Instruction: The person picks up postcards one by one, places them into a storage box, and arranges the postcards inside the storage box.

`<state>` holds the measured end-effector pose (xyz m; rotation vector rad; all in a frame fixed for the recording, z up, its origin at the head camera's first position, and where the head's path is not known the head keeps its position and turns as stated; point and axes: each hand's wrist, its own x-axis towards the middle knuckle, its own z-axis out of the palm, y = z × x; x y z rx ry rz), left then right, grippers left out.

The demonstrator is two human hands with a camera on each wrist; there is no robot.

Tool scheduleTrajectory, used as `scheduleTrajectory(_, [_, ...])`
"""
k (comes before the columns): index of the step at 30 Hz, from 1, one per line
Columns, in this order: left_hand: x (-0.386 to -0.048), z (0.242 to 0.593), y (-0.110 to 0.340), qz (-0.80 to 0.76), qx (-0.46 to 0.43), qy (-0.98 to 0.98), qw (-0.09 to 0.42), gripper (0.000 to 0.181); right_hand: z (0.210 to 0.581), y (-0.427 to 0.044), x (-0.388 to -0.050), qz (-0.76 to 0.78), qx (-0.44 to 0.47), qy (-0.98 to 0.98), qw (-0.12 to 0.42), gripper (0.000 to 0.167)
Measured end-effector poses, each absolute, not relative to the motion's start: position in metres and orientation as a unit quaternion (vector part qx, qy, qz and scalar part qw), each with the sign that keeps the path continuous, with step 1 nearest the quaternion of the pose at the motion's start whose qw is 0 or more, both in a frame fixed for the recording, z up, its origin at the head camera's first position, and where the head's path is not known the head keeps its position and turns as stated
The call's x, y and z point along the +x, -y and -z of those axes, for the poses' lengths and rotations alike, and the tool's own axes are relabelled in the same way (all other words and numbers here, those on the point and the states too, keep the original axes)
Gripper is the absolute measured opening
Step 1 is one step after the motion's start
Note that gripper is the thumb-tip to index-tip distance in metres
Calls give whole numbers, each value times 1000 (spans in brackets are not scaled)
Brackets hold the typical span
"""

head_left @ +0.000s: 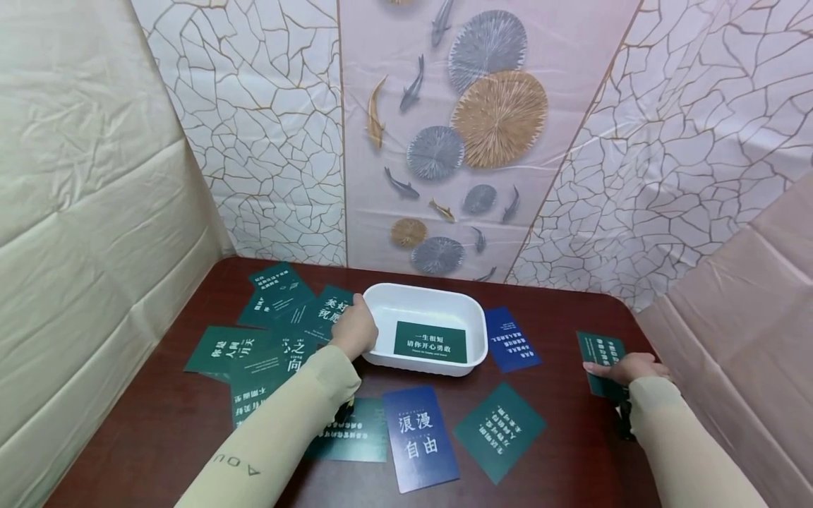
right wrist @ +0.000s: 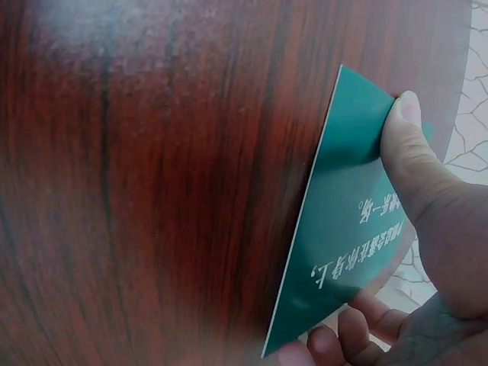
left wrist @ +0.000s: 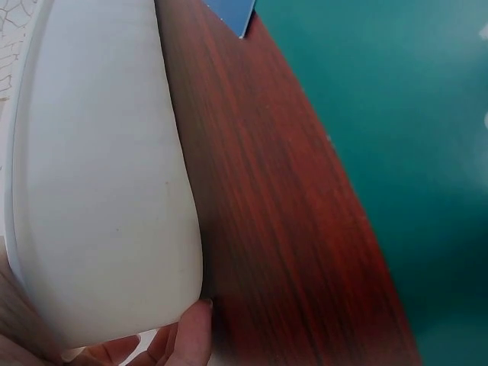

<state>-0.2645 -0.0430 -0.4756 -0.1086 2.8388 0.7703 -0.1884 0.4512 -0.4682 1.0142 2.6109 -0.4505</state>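
Note:
My left hand (head_left: 354,329) grips the left end of a white plastic tub (head_left: 422,293). In the left wrist view, fingertips (left wrist: 196,332) curl around the end of the tub's wall (left wrist: 107,175). One green card (head_left: 430,341) with white writing lies inside the tub. At the right side of the table, my right hand (head_left: 631,368) holds another green card (head_left: 597,347). The right wrist view shows the thumb on this card's (right wrist: 335,198) printed face and fingers at its lower edge and behind it. Its near edge appears tilted off the wood.
Overlapping green cards (head_left: 219,351) cover the table's left side. In front of the tub lie a blue card (head_left: 419,434), a green card (head_left: 500,430) and a partly hidden green card (head_left: 368,430). Another blue card (head_left: 511,339) lies to the tub's right. Patterned cloth (head_left: 444,212) hangs behind the table.

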Motion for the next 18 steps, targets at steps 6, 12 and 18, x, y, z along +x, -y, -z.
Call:
scheduleTrajectory(6, [-264, 474, 42, -261, -30, -961, 90, 74, 462, -450, -181, 152, 346, -916, 134, 139])
scheduleTrajectory(12, [-263, 476, 40, -256, -29, -961, 96, 74, 461, -467, -175, 186, 296, -929, 123, 120])
scheduleTrajectory(18, [-263, 474, 41, -257, -29, -961, 93, 73, 454, -478, -174, 225, 254, -933, 122, 93])
